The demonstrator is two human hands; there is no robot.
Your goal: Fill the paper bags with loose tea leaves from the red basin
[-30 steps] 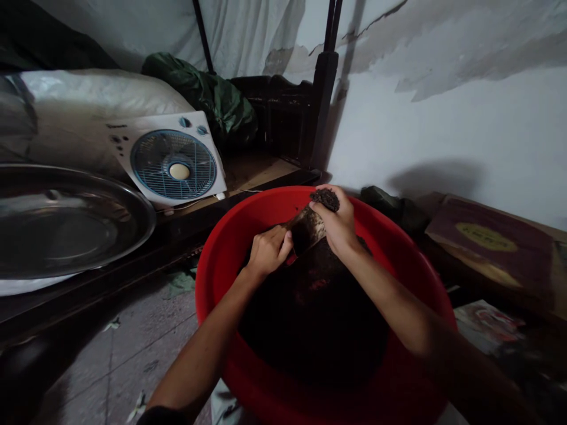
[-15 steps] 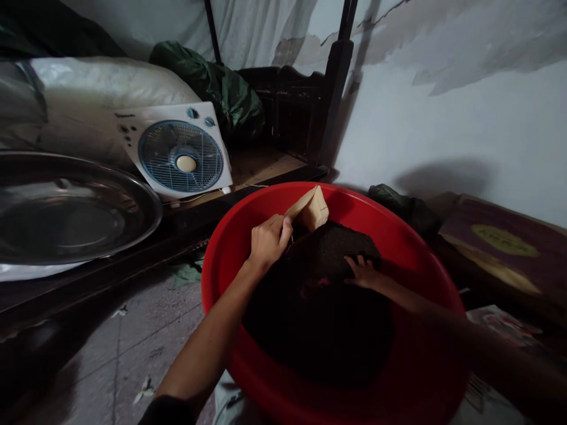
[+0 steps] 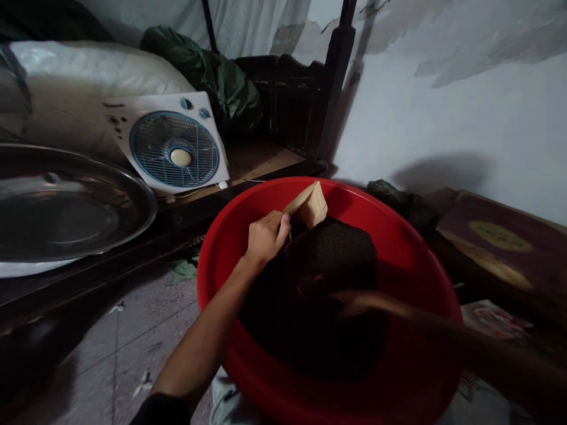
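Note:
A large red basin holds a heap of dark, fine-grained loose material; its kind is too dark to make out. My left hand is closed on the edge of a brown paper bag, whose mouth gapes above the heap near the basin's far side. My right hand is in the basin, low over or in the dark material; shadow and blur hide its fingers. A small reddish spot shows on the heap between the hands.
A white box fan and a wide metal basin stand on a dark wooden ledge at left. A purple carton lies at right by the wall. Tiled floor shows at lower left.
My right hand has moved toward me and lower into the shadowed part of the heap; its fingers showed spread before. My left hand keeps hold of the paper bag. The view has shifted slightly.

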